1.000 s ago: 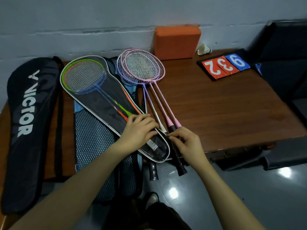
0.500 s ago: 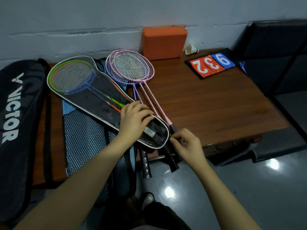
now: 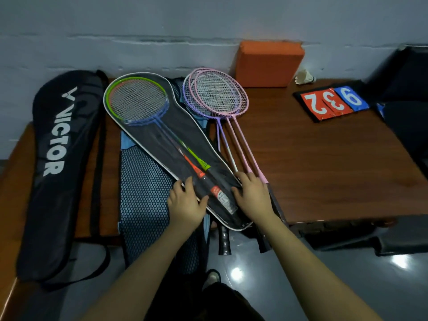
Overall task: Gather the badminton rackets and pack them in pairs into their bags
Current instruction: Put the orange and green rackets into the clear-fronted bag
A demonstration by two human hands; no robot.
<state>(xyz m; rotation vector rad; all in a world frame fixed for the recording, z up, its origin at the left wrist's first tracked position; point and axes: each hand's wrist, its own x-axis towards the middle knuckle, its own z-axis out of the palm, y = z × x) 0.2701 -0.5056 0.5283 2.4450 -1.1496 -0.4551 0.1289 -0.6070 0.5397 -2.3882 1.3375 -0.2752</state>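
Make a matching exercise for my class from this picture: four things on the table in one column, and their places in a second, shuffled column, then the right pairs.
Things
1. black Victor racket bag
2. orange block
3. shuttlecock
4. flip scoreboard

Places
A. against the wall, behind the pink rackets
B. flat on the table's far right part
C. far left, hanging over the front edge
D. by the wall, just right of the orange block

Pairs: 1-C, 2-A, 3-D, 4-B

Clear-fronted racket bag (image 3: 162, 144) holding two rackets, flat on blue mesh bag (image 3: 143, 205), beside pink and purple rackets (image 3: 220, 98)
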